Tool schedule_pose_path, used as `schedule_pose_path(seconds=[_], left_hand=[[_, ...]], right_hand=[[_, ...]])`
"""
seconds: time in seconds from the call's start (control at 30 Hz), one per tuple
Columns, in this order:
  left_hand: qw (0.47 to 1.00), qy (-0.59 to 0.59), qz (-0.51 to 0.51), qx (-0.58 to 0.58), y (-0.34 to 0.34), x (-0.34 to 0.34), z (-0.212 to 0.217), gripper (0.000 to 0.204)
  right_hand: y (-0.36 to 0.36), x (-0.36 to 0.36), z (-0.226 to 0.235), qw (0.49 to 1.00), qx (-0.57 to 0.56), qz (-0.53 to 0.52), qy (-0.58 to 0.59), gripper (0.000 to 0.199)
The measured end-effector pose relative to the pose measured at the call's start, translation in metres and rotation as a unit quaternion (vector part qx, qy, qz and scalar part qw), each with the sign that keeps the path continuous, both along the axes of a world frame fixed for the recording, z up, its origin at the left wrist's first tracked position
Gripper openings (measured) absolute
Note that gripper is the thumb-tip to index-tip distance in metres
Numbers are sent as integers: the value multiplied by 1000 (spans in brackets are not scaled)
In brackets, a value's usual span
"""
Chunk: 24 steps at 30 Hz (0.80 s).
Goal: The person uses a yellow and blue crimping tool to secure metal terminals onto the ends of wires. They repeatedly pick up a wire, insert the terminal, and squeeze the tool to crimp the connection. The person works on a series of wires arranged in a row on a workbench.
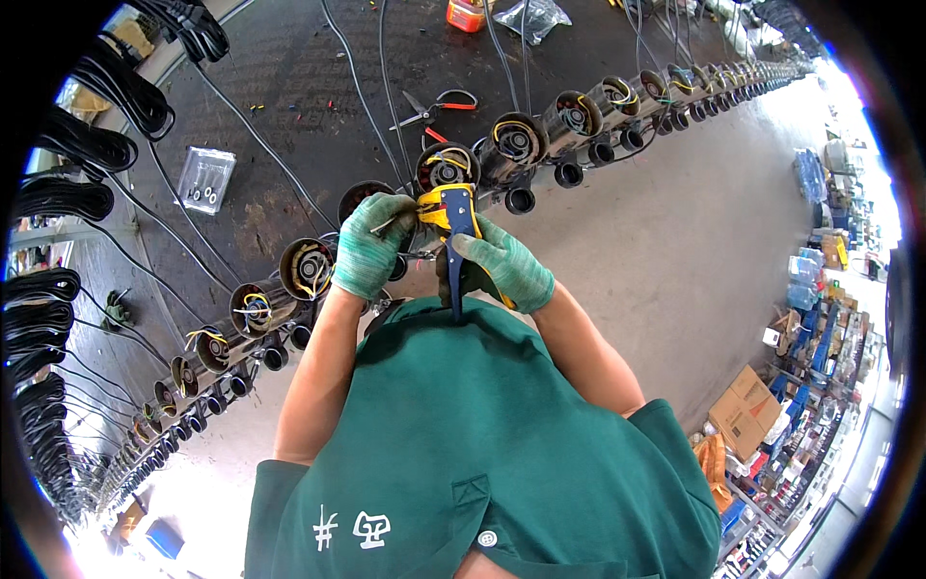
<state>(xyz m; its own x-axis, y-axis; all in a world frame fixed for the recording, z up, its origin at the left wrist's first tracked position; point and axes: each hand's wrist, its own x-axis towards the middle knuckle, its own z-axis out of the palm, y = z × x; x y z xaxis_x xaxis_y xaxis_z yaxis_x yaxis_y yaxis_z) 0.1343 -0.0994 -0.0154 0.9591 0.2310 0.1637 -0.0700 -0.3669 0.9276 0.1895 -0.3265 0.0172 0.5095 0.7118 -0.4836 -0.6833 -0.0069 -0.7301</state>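
Observation:
My right hand (504, 263), in a green knit glove, is wrapped round the handles of a blue and yellow wire stripper (457, 214). The tool stands upright in the picture, its yellow jaws toward my left hand (374, 245). That hand, gloved alike, pinches a thin pale wire (384, 226) beside the jaws; whether they have closed on it I cannot tell. Just beyond my hands sits a dark metal housing (448, 166) with yellow and white wires in its open end. Another housing (362, 196) is partly covered by my left hand.
A long row of similar housings (514, 141) lines the bench edge on both sides. On the dark bench (289, 68) lie red-handled scissors (434, 111), a clear box with small rings (205, 180) and an orange tub (467, 13). Coiled black cables (63, 199) are at the left; cords cross the bench.

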Motion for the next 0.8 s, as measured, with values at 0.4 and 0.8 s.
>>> schedule_pose_path(seconds=[0.4, 0.8], left_hand=[[998, -26, -4, 53, 2, 2, -4, 20], [995, -51, 7, 82, -2, 4, -4, 15]], right_hand=[[9, -6, -10, 997, -40, -50, -45, 50], [9, -14, -9, 978, -3, -118, -171, 43]])
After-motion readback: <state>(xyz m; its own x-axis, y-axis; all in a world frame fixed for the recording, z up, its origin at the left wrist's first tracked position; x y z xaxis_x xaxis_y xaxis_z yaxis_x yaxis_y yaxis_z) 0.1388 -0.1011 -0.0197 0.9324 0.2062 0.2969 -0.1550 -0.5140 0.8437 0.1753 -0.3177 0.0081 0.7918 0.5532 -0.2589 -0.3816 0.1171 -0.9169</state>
